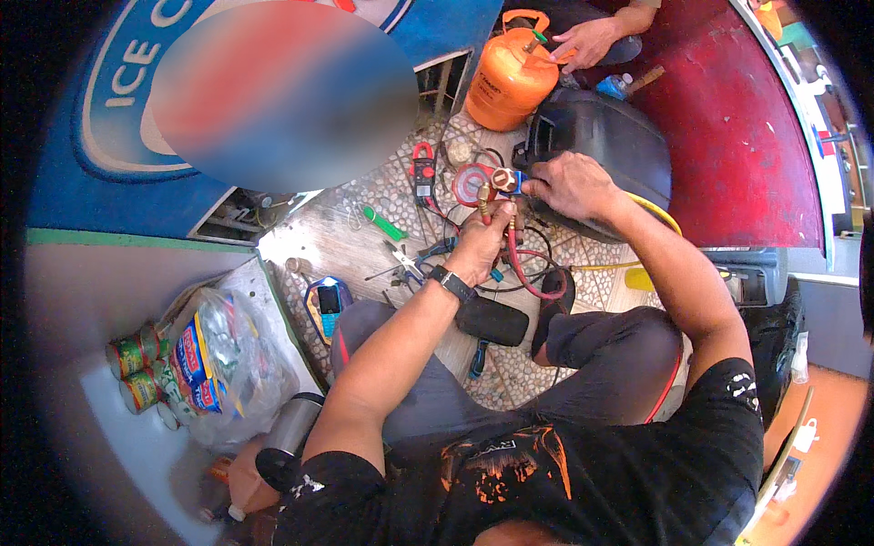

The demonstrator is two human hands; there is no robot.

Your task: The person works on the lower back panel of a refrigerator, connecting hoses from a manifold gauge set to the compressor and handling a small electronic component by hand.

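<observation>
A manifold gauge with a red-rimmed dial (472, 185) and a blue valve body (508, 180) is held up in front of me, above the floor. My left hand (487, 241), with a watch on the wrist, is closed around the hose ends just under it. A red hose (519, 264) loops down from there. My right hand (574, 187) pinches the blue end of the gauge from the right. Just left of the gauge lies a red clamp meter (423, 177). Behind stands an orange gas cylinder (510, 77), with another person's hand (587, 43) at its top.
A large black rounded casing (601, 136) sits beyond my right hand, with a yellow hose (657, 211) beside it. Pliers (407, 261), a green-handled tool (384, 223), a black pouch (492, 320) and a blue phone (328, 300) lie around my legs. Left stands a plastic bag (241, 364) beside cans (139, 373).
</observation>
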